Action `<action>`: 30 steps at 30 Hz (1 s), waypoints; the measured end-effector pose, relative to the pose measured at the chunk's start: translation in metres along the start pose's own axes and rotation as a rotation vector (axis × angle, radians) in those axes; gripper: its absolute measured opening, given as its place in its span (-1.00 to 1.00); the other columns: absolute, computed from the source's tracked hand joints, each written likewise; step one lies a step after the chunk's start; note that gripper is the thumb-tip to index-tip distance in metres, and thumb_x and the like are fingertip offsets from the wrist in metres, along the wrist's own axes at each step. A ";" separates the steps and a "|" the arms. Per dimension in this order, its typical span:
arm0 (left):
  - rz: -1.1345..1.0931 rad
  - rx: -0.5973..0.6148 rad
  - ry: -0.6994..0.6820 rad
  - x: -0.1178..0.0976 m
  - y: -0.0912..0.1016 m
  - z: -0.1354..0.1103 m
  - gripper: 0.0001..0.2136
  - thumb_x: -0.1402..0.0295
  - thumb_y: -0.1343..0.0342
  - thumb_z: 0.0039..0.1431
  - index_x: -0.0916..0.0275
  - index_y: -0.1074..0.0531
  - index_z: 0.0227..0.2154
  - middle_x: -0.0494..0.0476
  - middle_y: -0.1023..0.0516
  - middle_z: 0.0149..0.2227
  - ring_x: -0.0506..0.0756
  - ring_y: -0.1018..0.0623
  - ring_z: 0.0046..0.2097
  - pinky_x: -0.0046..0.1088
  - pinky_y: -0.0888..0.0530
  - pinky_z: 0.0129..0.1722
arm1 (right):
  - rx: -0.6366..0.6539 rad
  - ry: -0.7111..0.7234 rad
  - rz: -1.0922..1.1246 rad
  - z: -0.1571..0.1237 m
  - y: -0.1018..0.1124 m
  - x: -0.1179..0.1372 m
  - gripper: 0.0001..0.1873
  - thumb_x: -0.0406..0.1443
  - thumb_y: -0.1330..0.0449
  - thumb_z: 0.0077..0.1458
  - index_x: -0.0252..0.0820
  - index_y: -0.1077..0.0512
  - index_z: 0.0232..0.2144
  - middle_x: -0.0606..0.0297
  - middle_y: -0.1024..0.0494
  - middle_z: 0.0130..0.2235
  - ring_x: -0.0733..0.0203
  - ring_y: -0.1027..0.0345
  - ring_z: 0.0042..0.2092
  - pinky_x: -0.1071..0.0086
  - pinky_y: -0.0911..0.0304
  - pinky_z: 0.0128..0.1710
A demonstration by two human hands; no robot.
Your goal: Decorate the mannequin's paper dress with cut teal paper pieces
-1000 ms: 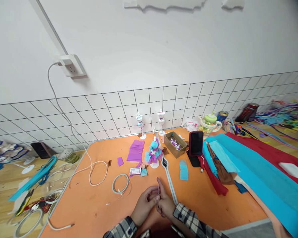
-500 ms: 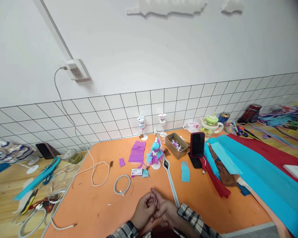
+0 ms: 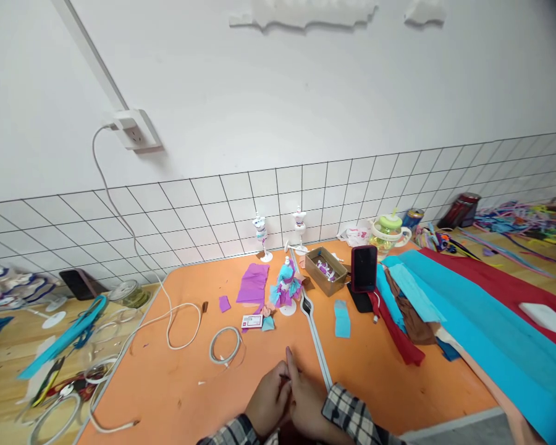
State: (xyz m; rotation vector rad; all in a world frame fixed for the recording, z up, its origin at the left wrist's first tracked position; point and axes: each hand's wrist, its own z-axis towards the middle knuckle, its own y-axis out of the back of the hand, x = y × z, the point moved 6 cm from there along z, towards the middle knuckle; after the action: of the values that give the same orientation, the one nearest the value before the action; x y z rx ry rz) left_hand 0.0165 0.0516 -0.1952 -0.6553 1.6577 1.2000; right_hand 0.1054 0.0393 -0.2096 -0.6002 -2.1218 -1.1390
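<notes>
My left hand (image 3: pixel 266 402) and my right hand (image 3: pixel 306 403) are pressed together at the near edge of the orange mat (image 3: pixel 176 383). Their fingertips pinch a thin dark needle-like thing (image 3: pixel 285 376) between them; I cannot make out what it is. The right forefinger sticks up. Both wrists show plaid sleeves. Beyond the hands stands a small mannequin in a blue and purple paper dress (image 3: pixel 286 285), with a purple paper sheet (image 3: pixel 253 284) to its left.
A coiled white cable (image 3: pixel 225 345) and a long ruler (image 3: pixel 314 339) lie just past the hands. A cardboard box (image 3: pixel 326 271), a propped phone (image 3: pixel 364 268), two bare mannequins (image 3: pixel 261 236) and blue and red paper rolls (image 3: pixel 482 321) lie further off.
Both hands have drawn a little nearer to me and lower, staying together. The thin thing between the fingers went from upright to lying nearly level.
</notes>
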 end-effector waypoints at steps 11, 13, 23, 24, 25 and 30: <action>-0.134 -0.339 0.199 0.013 0.014 0.015 -0.85 0.21 0.03 0.16 0.17 -0.26 -0.40 0.15 -0.50 -0.37 0.15 -0.52 -0.32 -0.34 -0.42 -0.30 | -0.143 0.106 -0.088 0.013 0.014 0.010 -0.21 -0.48 -0.08 0.00 -0.15 0.00 0.29 -0.02 -0.39 0.09 -0.03 -0.37 0.01 0.22 -0.22 -0.04; -0.187 -0.329 0.236 0.018 0.014 0.021 -0.79 0.16 0.05 0.16 0.19 -0.24 -0.42 0.11 -0.47 -0.43 0.12 -0.50 -0.40 -0.36 -0.43 -0.39 | -0.175 0.159 -0.241 0.013 0.029 0.016 -0.46 -0.46 0.02 0.13 -0.12 -0.23 0.16 0.05 -0.51 -0.05 0.02 -0.43 -0.10 0.27 -0.24 -0.14; 0.097 0.170 0.007 -0.001 0.016 -0.001 -0.76 0.31 -0.30 -0.10 0.10 -0.54 -0.28 0.14 -0.52 -0.12 0.20 -0.42 -0.03 -0.24 -0.28 0.02 | -0.190 0.166 -0.459 0.028 0.070 -0.029 -0.71 -0.37 0.03 0.21 -0.13 -0.45 -0.12 0.20 -0.52 -0.24 0.12 -0.33 -0.15 0.36 -0.13 -0.21; 0.242 0.272 -0.083 -0.004 0.011 -0.008 -0.77 0.33 -0.29 -0.07 0.04 -0.55 -0.27 0.11 -0.52 -0.11 0.21 -0.41 -0.02 -0.23 -0.26 0.03 | -0.183 0.172 -0.468 0.028 0.070 -0.033 -0.69 -0.38 0.03 0.21 -0.11 -0.44 -0.10 0.20 -0.51 -0.24 0.13 -0.32 -0.14 0.37 -0.13 -0.21; 0.367 0.338 -0.154 -0.004 0.007 -0.014 -0.75 0.33 -0.27 -0.04 -0.02 -0.55 -0.23 0.09 -0.50 -0.07 0.21 -0.39 0.01 -0.22 -0.23 0.04 | -0.179 0.179 -0.477 0.029 0.070 -0.037 -0.67 -0.40 0.04 0.21 -0.10 -0.44 -0.09 0.20 -0.50 -0.22 0.14 -0.31 -0.13 0.37 -0.12 -0.20; 0.698 0.343 -0.264 0.007 -0.006 -0.018 -0.56 0.21 -0.27 -0.04 -0.04 -0.41 -0.03 0.08 -0.33 0.16 0.26 -0.28 0.14 -0.06 -0.05 0.16 | -0.204 0.171 -0.514 0.039 0.067 -0.045 -0.68 -0.41 0.05 0.21 -0.15 -0.45 -0.13 0.14 -0.46 -0.12 0.14 -0.31 -0.10 0.38 -0.14 -0.19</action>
State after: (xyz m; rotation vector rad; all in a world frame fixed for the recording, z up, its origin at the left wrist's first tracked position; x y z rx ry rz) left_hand 0.0115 0.0335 -0.2031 0.3205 1.8540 1.3481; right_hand 0.1667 0.1035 -0.2211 -0.0274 -2.0798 -1.6345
